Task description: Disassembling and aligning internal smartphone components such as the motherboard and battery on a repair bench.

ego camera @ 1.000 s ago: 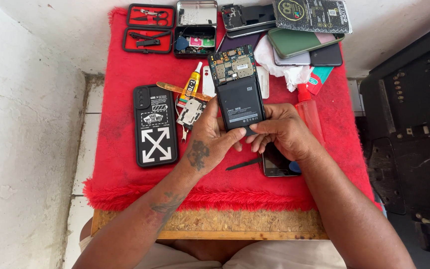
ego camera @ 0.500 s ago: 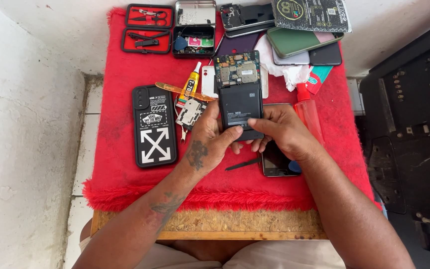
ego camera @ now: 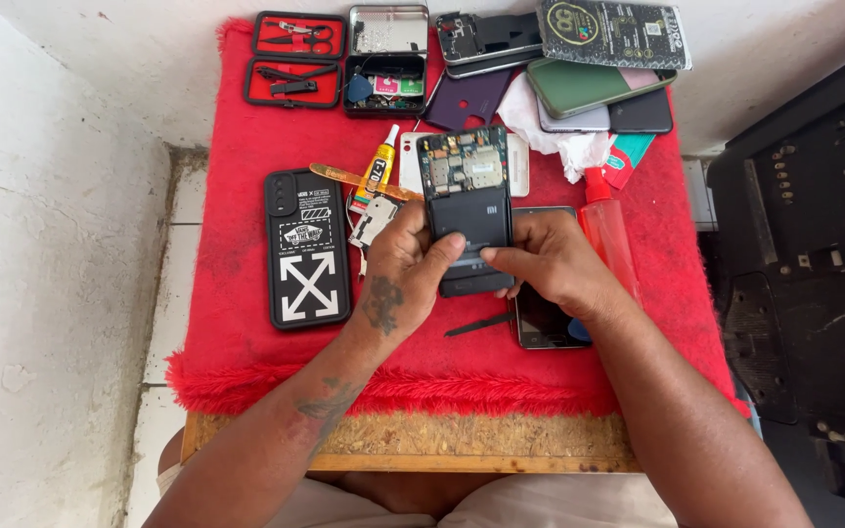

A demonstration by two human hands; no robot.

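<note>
Fingers of the left hand (ego camera: 405, 262) and right hand (ego camera: 548, 262) hold an opened phone (ego camera: 467, 207) over the red cloth (ego camera: 246, 235) on a wooden tabletop (ego camera: 413, 435), pale concrete floor (ego camera: 51, 254) left.

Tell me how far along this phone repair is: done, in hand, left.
Done: the opened phone has its back cover off, circuit board and black battery exposed. In hand: the left hand and right hand both hold it above the red cloth, thumbs pressing on the battery. Left: it is not yet closed up; the glue tube and black stylus tool lie unused beside it.
</note>
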